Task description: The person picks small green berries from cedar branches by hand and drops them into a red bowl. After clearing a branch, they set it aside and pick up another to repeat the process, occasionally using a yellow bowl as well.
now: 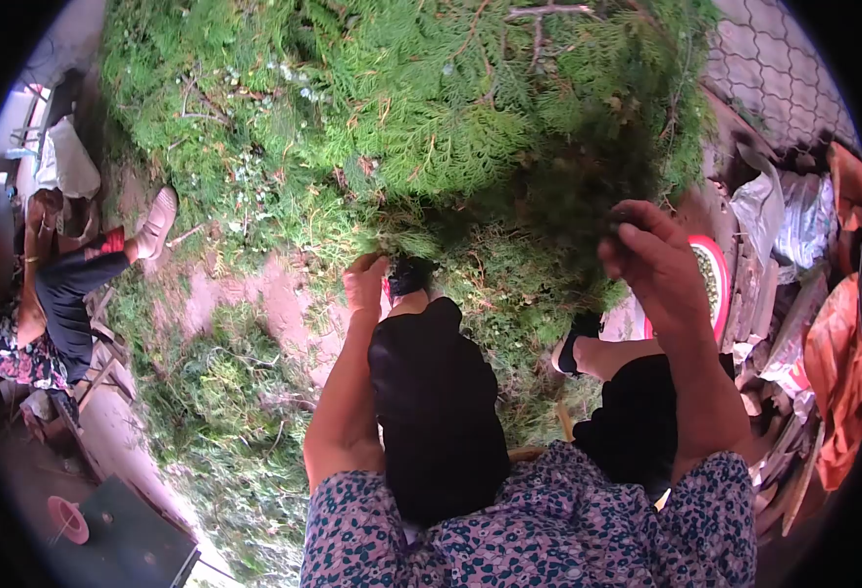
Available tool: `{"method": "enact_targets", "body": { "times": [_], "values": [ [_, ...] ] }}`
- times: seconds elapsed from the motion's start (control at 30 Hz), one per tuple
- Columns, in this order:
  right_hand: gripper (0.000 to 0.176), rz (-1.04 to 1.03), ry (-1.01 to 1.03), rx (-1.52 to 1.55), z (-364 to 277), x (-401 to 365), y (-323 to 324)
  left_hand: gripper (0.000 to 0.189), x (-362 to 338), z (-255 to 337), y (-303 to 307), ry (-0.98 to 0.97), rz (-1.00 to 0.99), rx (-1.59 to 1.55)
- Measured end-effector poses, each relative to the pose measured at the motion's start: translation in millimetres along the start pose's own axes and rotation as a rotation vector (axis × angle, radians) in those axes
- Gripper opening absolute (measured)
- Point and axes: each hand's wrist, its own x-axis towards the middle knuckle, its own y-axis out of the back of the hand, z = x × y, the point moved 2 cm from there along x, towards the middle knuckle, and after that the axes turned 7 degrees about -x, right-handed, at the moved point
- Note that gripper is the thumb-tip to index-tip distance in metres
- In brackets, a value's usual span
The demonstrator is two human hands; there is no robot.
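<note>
My right hand (661, 265) is raised at the right, fingers closed on a dark, motion-blurred evergreen branch (573, 196) that spreads to the left. Lower and to the left, my left hand (362, 284) is pinched shut. A green sprig (406, 242) lies right by its fingertips; what sits between them is hidden. In front of both hands rises a big heap of flat-leaved evergreen branches (431, 118), with small pale cones among them. Beside my right wrist stands a red-rimmed white bowl (722, 294) containing small green pieces, partly covered by the hand.
More cut greenery (235, 392) covers the ground to the left. Another person (78, 284) sits at the far left, one foot stretched toward the heap. A dark green table (122, 534) stands at lower left. Wood pieces (759, 294) and an orange sheet (837, 382) line the right side.
</note>
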Motion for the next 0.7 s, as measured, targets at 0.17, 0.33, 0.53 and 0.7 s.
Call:
{"method": "enact_targets", "body": {
  "times": [0.17,0.33,0.53,0.7],
  "values": [
    [0.017,-0.105,0.036,0.076,-3.3,0.6,-18.2,0.023,-30.0,82.7,-9.2,-0.064,-0.178,-0.325],
    [0.015,-0.238,0.165,-0.084,-10.0,3.6,-35.0,0.019,-84.9,178.6,-44.9,-0.148,-0.381,-0.352],
    [0.018,-0.066,0.624,-0.288,-46.8,-1.1,-37.9,0.016,-148.5,252.6,-94.3,-0.38,-0.472,-0.132],
    [0.029,0.132,0.902,-0.497,-49.6,2.5,-20.9,0.015,-169.7,261.6,-133.1,-0.401,-0.53,-0.124]
  ]
}}
